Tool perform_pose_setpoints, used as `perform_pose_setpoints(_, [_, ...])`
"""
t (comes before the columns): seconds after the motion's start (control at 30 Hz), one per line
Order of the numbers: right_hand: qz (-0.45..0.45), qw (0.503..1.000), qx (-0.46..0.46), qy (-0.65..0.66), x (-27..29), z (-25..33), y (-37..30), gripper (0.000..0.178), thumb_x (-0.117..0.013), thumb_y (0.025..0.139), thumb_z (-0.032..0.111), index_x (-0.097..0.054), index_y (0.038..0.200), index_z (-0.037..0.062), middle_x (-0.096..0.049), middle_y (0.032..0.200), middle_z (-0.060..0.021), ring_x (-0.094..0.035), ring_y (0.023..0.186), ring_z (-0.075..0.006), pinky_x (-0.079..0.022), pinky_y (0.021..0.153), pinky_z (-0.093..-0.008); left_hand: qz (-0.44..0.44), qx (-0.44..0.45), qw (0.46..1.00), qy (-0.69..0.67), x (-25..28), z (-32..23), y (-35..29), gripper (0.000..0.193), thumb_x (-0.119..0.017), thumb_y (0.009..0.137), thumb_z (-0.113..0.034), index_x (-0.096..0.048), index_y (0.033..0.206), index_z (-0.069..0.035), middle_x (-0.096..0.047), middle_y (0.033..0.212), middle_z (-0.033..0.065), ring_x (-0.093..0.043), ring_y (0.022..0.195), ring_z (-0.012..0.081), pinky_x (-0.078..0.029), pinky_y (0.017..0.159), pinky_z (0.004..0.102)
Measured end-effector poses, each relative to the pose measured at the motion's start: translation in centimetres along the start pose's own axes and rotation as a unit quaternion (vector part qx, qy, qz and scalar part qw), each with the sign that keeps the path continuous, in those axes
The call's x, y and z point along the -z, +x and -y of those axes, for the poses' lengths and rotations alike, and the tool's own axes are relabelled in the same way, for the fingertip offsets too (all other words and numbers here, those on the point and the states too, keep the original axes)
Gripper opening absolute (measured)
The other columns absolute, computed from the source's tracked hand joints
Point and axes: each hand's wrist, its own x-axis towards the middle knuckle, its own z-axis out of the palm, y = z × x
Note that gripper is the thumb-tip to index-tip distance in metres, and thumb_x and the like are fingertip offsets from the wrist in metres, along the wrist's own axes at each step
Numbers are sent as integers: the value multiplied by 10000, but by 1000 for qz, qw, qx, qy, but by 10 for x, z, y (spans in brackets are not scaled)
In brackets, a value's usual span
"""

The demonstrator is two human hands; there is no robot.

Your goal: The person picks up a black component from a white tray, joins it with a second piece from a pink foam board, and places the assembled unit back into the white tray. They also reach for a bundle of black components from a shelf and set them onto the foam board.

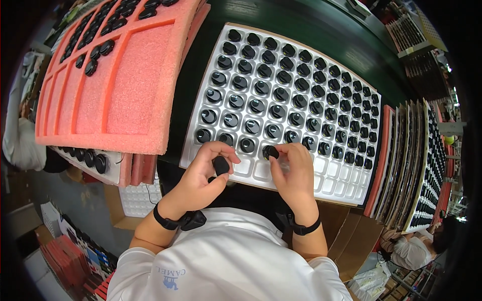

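Note:
A white molded tray [243, 168] lies before me, its rows of square pockets filled with round, glossy black parts [277, 111], like small caps or lens units; I cannot tell the exact kind. Over the near-left edge of the tray, my left hand [201, 173] is closed around a round black part [221, 165]. A second dark piece seems to sit lower in that palm, mostly hidden. My right hand [295, 173] pinches another round black part [270, 152] between thumb and fingers, at a pocket near the tray's front. Both wrists wear black bands.
At left, a pink foam tray [143, 75] with divided slots holds more black parts [91, 67], stacked above other trays. A stack of trays on edge [401, 160] stands at right. The dark green bench [331, 32] runs behind. Another person [414, 251] is at lower right.

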Motion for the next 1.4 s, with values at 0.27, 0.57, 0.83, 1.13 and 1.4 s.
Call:
perform_pose_setpoints(0.27, [-19,995,46,-91,-5,3,3,233,-688,709,55,-581,915,39,-513,778,-84,-509,739,-272,-400,658,-365,-22,-10,1000,14,-8,-1,-1,466,-521,778,96,-375,1206,-16,-500,1062,122,-490,896,153,-425,792,284])
perform_pose_setpoints(0.57, [6,995,87,53,3,22,-6,283,-717,692,32,-596,947,19,-560,844,-103,-526,720,-240,-431,624,-333,-5,-17,999,47,-10,-1,-2,552,-530,774,118,-338,1272,-23,-476,1130,130,-508,942,162,-434,853,304])
perform_pose_setpoints(0.83, [67,973,127,182,-8,45,3,327,-745,682,47,-592,968,11,-563,862,-103,-515,716,-226,-429,613,-313,15,-38,991,124,-9,-7,-2,605,-554,768,99,-329,1315,-27,-466,1183,132,-515,1001,182,-443,862,312])
perform_pose_setpoints(1.13, [110,975,108,158,-9,63,0,286,-715,688,13,-579,939,0,-548,868,-124,-544,761,-279,-447,679,-345,22,-126,956,262,-5,-13,-11,585,-598,760,40,-365,1294,-16,-460,1190,148,-507,1050,215,-447,871,321])
perform_pose_setpoints(1.4, [208,902,-7,377,-14,58,-3,204,-637,738,5,-559,926,-4,-514,915,-72,-498,857,-163,-401,772,-269,21,-90,972,215,28,-15,-57,481,-661,766,-48,-464,1204,-28,-508,1125,148,-542,1004,290,-455,867,358])
